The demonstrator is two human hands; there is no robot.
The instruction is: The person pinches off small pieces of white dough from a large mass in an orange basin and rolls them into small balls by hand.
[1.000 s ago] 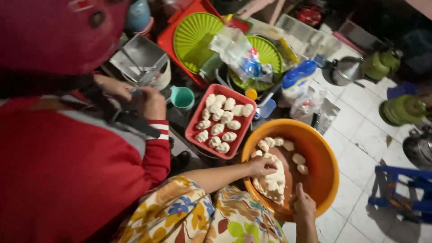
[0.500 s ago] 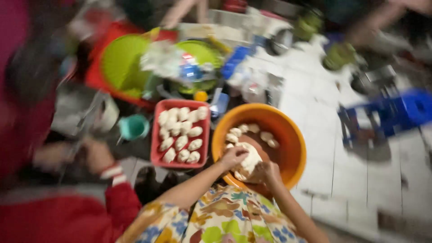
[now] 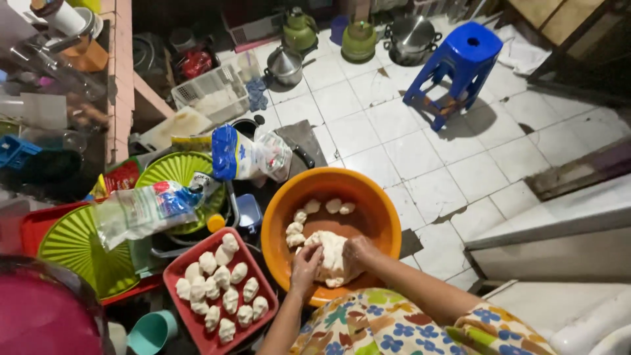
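A big lump of white dough (image 3: 330, 255) lies in an orange plastic basin (image 3: 378, 204) on the tiled floor. My left hand (image 3: 305, 263) grips the lump's left side. My right hand (image 3: 359, 252) presses on its right side, fingers curled into it. Several small dough pieces (image 3: 309, 212) sit along the basin's far inner wall. Left of the basin stands a red rectangular tray (image 3: 176, 267) filled with several shaped dough balls (image 3: 223, 292). My floral garment (image 3: 388, 325) fills the bottom edge.
Green ribbed plastic lids (image 3: 73, 248), clear plastic bags (image 3: 141, 209) and a blue-and-white flour bag (image 3: 238, 155) crowd the left. A teal cup (image 3: 152, 332) and another person's dark pink head covering (image 3: 36, 315) are bottom left. A blue stool (image 3: 460, 59), kettles and pots (image 3: 411, 31) stand farther back.
The view has swung, so the person in red is nearly out of frame. My right hand has come off the basin's near edge onto the dough lump; my left stays on it.
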